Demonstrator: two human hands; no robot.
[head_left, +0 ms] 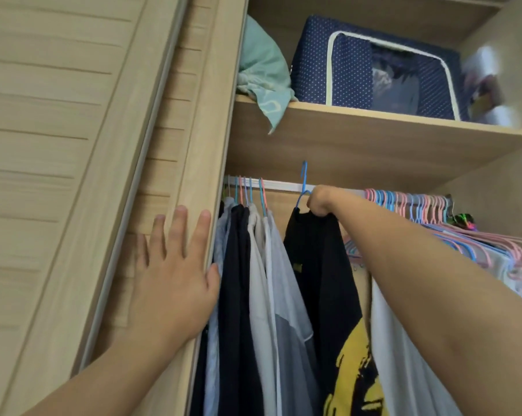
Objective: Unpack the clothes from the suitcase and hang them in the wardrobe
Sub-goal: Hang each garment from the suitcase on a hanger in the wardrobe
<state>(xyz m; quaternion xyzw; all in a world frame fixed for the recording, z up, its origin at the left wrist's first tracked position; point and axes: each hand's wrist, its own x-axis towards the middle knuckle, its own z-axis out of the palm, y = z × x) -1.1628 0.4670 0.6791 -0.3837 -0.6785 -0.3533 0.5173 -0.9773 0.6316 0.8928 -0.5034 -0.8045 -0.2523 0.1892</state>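
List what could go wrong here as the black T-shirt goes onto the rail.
1. The blue hanger's hook sits above the rail, apparently not yet on it; if the right hand releases now, the black T-shirt may drop.
2. The left hand rests flat on the sliding door's edge; if the door moves, fingers might get pinched.

Your open stretch of rail [283, 185] lies at frame centre, between the hung shirts [253, 265] at left and the packed bunch of empty hangers [409, 205] at right. The black T-shirt [319, 265], on a blue hanger [304, 187] gripped by your right hand [321, 202], fills the right part of that gap. The shelf [373, 139] sits close over the rail, leaving little room above it. At lower left, your left hand [175, 274] lies flat on the wardrobe's side panel [199, 130], just beside the shirts.
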